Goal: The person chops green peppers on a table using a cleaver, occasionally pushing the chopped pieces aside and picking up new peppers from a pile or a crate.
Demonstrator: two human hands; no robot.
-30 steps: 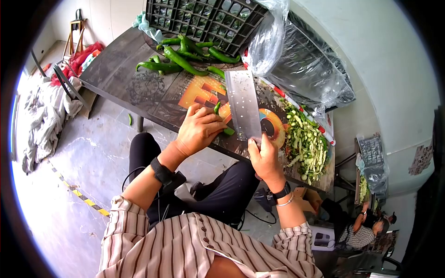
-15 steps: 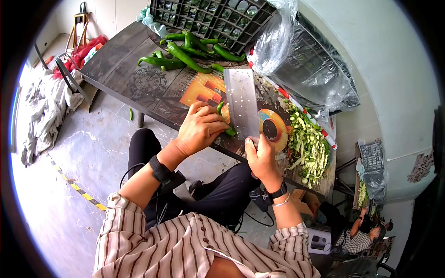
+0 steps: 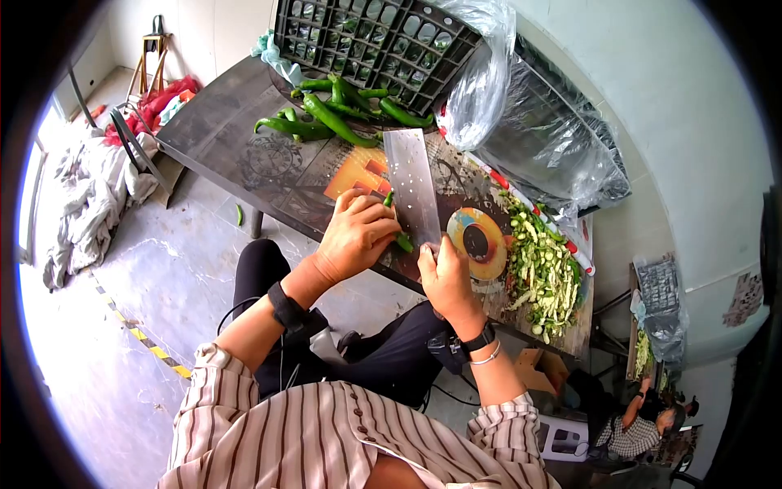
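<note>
My left hand (image 3: 355,232) presses a green pepper (image 3: 403,241) against the table near its front edge, fingers curled over most of it. Gripped in my right hand (image 3: 446,273) is a wide cleaver (image 3: 414,183), its blade flecked with pale seeds and pointing away from me. The blade stands just right of my left fingertips, close to the pepper. To the right, a heap of sliced green pepper (image 3: 544,281) lies on the table. Several whole green peppers (image 3: 330,122) are piled beyond the blade.
A black plastic crate (image 3: 371,49) stands at the back of the table (image 3: 220,122). Clear plastic film (image 3: 562,138) covers something dark at the back right. A red-and-white roll (image 3: 562,236) borders the slices. Another person (image 3: 639,428) sits at far right.
The cleaver has shifted slightly left, toward my left hand, along with my right hand. My left hand stays on the pepper. The whole view has shifted a little.
</note>
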